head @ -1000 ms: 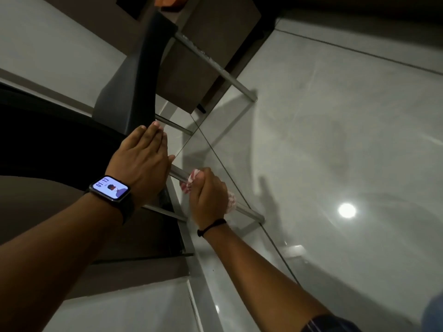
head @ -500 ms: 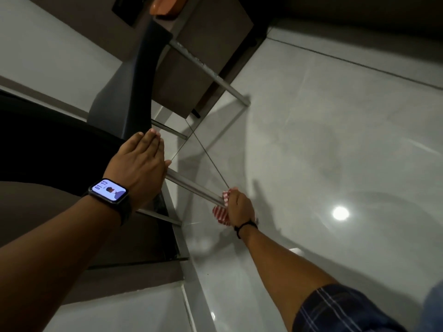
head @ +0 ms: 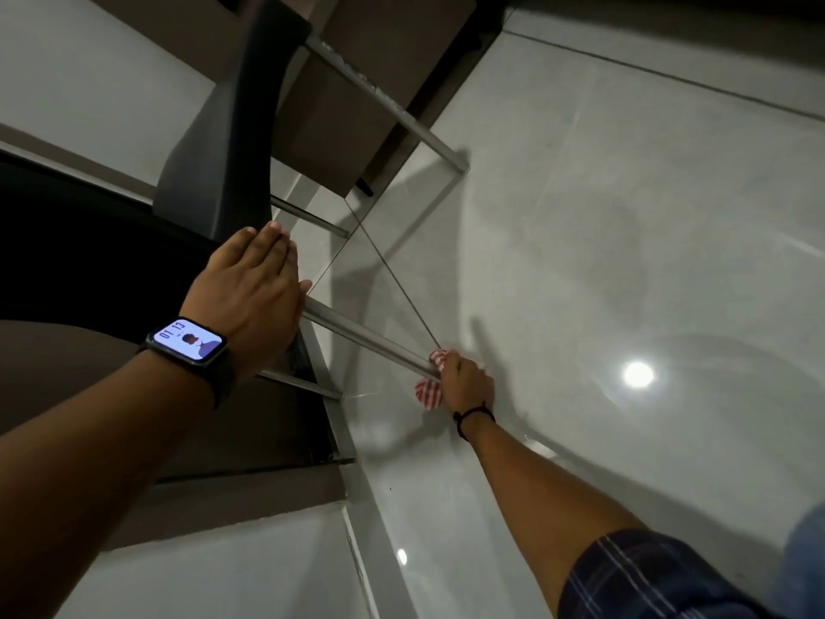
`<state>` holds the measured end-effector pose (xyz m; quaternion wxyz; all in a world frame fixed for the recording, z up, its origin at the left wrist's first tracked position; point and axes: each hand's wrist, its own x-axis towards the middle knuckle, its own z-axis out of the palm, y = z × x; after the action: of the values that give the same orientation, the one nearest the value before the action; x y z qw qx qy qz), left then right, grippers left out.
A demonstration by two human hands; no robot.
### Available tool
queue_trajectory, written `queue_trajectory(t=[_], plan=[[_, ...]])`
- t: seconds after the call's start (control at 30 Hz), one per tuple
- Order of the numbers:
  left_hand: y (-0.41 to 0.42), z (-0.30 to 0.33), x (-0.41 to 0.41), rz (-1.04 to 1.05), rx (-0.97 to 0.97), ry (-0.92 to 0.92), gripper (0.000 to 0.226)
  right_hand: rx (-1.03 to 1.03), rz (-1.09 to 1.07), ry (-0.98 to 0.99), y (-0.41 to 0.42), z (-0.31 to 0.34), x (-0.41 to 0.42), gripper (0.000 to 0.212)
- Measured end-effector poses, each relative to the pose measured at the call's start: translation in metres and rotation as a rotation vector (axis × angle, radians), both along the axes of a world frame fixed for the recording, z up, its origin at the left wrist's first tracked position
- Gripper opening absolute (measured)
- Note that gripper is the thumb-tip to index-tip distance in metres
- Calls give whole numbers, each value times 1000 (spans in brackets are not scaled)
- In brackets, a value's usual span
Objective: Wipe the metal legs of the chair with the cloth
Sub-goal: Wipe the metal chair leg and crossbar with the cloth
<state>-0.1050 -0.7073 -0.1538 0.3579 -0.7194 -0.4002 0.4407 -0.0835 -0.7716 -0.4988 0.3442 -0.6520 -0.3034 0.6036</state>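
A dark chair [head: 214, 140] stands on the glossy tiled floor, seen from above. One of its metal legs [head: 361, 335] runs down to the right from under the seat. My right hand [head: 466, 382] grips a red-and-white striped cloth [head: 431, 390] wrapped around the bottom end of that leg, close to the floor. My left hand [head: 254, 288], with a smartwatch on the wrist, lies flat against the chair's seat edge at the top of the same leg, fingers together. Another metal leg [head: 388, 105] slants down further back.
A brown cabinet panel [head: 370, 82] stands behind the chair. Two shorter metal legs [head: 308, 218] show near the seat. A dark surface [head: 67, 252] fills the left side. The grey tiled floor [head: 625, 216] reflects a ceiling light at the right.
My right hand slid the cloth down the metal leg from near the seat to its lower end by the floor. My left hand stayed on the chair.
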Motion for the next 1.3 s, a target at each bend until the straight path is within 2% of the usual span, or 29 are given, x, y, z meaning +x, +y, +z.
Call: queue_trajectory(t=[0.07,0.17,0.33,0.43,0.57,0.63,0.7,0.8,0.9,0.97,1.03,1.13,1.2,1.3], plan=[[-2,0,-3,7,-5,24,74,85,-62,25,-1,15,-8,59],[-7,6,-11,35,-6,55,69,267,-245,-109,-6,60,-37,69],[-2,6,-5,44,-34,53,68,569,-492,-196,35,148,-52,42],[0,-2,2,29,-59,79,68,673,-494,-221,50,178,-50,52],[1,-3,7,25,-75,94,66,696,-427,-229,50,155,-48,64],[1,-2,8,26,-74,54,65,657,-419,-224,43,130,-51,60],[0,-1,8,33,-77,49,66,552,-446,-201,29,97,-52,51],[1,-1,9,57,-92,74,67,340,-460,-148,7,44,-47,61],[2,0,10,72,-94,80,66,223,-540,-104,-1,39,-46,65],[2,0,8,80,-96,86,66,295,-514,-109,7,70,-47,52],[2,1,7,89,-97,85,66,486,-532,-160,27,113,-51,33],[1,0,10,100,-107,127,66,673,-505,-192,60,167,-52,40],[1,0,11,102,-111,145,67,702,-463,-206,64,171,-52,41],[0,0,11,96,-108,127,64,592,-454,-183,36,122,-49,39]])
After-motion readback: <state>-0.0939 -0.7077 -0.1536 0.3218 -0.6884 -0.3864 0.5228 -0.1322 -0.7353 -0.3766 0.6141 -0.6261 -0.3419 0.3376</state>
